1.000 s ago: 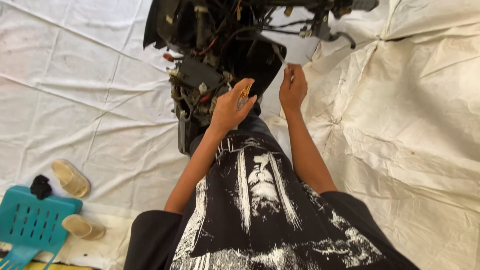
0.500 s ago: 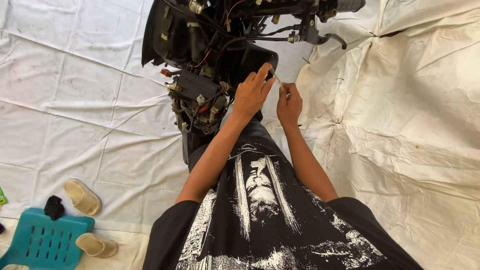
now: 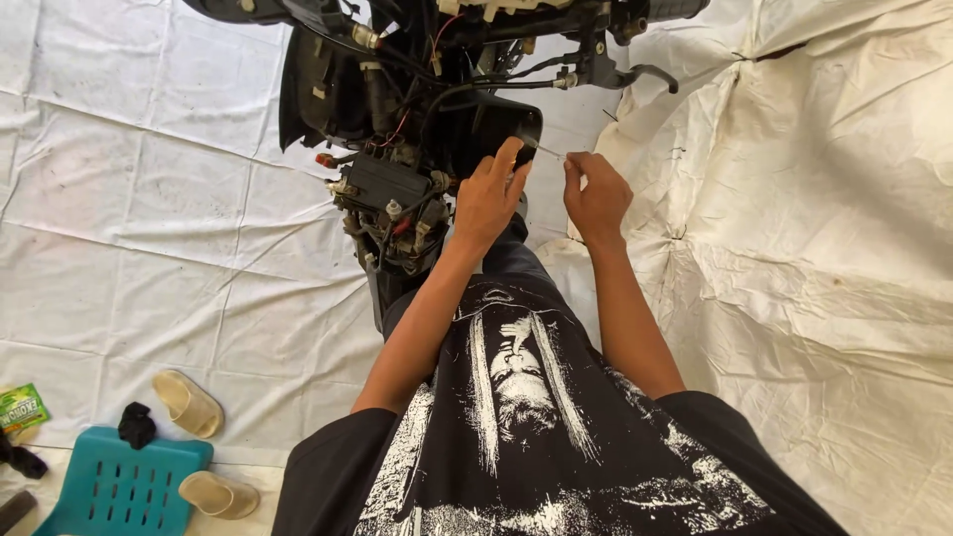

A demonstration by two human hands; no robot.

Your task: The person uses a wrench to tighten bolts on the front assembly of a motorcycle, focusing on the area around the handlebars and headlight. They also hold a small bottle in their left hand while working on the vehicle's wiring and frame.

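Thin wire (image 3: 545, 152) between both hands' fingers (image 3: 574, 165)

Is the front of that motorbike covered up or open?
Open. The motorbike's front has no cover, so black wires, hoses and a black box show beside the left hand.

1. One cam only, worn on the person's head, so there's no 2nd view to overlap with.
2. Looks steeply down & fwd over the person's own chest: black printed shirt (image 3: 526, 417) fills the bottom centre.
3. Both forearms run up from the lower edge to mid-frame; left hand (image 3: 486, 199) & right hand (image 3: 596, 199) sit just above centre, at arm's reach.
4. Stripped scooter front (image 3: 417, 129) lies beyond the hands, its top cut off by the upper edge.
5. Wide lens: white ground sheet (image 3: 149, 199) spreads to both sides; teal stool (image 3: 119, 486) & sandals (image 3: 187, 402) show bottom left.
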